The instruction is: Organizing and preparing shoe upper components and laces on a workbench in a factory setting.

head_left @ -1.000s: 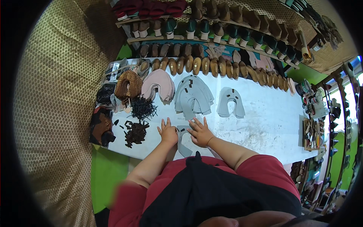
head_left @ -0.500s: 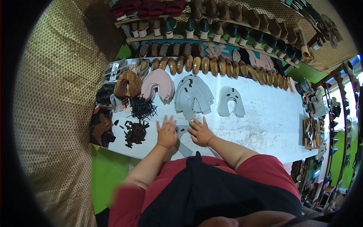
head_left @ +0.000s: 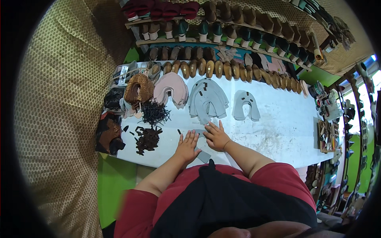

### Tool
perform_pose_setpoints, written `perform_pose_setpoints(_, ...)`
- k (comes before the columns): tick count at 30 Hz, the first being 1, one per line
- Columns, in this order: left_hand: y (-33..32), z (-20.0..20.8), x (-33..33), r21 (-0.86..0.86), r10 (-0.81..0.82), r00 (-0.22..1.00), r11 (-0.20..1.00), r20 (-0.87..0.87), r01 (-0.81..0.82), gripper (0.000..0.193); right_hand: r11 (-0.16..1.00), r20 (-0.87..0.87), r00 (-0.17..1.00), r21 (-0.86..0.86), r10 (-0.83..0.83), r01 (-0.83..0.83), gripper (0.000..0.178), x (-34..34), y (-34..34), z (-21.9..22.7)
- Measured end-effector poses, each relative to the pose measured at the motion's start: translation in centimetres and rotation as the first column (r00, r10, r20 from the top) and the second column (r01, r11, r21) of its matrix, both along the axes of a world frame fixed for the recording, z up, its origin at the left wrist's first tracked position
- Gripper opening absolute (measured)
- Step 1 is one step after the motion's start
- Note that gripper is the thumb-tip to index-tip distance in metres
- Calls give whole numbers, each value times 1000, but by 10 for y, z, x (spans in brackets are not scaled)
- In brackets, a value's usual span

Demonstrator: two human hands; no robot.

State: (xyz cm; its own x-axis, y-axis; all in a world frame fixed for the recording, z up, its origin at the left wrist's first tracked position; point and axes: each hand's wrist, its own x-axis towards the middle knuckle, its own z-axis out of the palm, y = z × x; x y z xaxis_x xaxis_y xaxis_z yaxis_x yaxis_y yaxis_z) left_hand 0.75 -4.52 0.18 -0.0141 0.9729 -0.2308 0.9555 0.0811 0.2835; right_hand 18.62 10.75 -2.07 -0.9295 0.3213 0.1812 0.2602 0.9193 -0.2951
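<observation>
A grey U-shaped shoe-upper piece (head_left: 204, 156) lies at the near edge of the white table, partly hidden under my hands. My left hand (head_left: 187, 147) rests on its left part, palm down with the fingers stretched out. My right hand (head_left: 216, 137) is laid flat over its upper right part, fingers spread. One small dark strip (head_left: 179, 131) sits on the table just beyond my left fingertips. Ahead is a fanned stack of grey uppers (head_left: 220, 104) with a few dark strips on top. A smaller grey stack (head_left: 239, 112) lies to its right, also bearing dark bits.
To the left are a pile of brown strips (head_left: 147, 139), a tangle of black strips (head_left: 155, 113), pink uppers (head_left: 176, 85) and leopard-print uppers (head_left: 131, 89). Shoe lasts (head_left: 210, 69) line the far edge, below shoe shelves. A tool box (head_left: 326, 137) stands at the right end.
My left hand has moved right and come down onto the grey upper piece. The right hand has flattened over it. The small dark strip beyond my left hand has come into sight. The view shifted slightly.
</observation>
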Motion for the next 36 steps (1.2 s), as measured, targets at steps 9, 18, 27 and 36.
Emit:
perform_pose_setpoints(9, -58, -2, -71, 58, -24, 998, 998, -53, 27, 80, 996, 93, 992, -3, -90, 91, 44, -6, -17, 12)
perform_pose_setpoints(18, -150, 0, -193, 164, 350, 927, 931, -134, -327, 86, 937, -129, 928, -62, -350, 345, 43, -94, -60, 0)
perform_pose_setpoints(27, -199, -7, -252, 318, 354, 921, 903, -165, -290, 77, 725, 284, 780, -290, -558, 625, 37, -266, -141, 38)
perform_pose_setpoints(36, -222, -2, -274, 271, 292, 948, 930, -126, -250, 73, 674, 294, 702, -206, -649, 710, 31, -285, -149, 18)
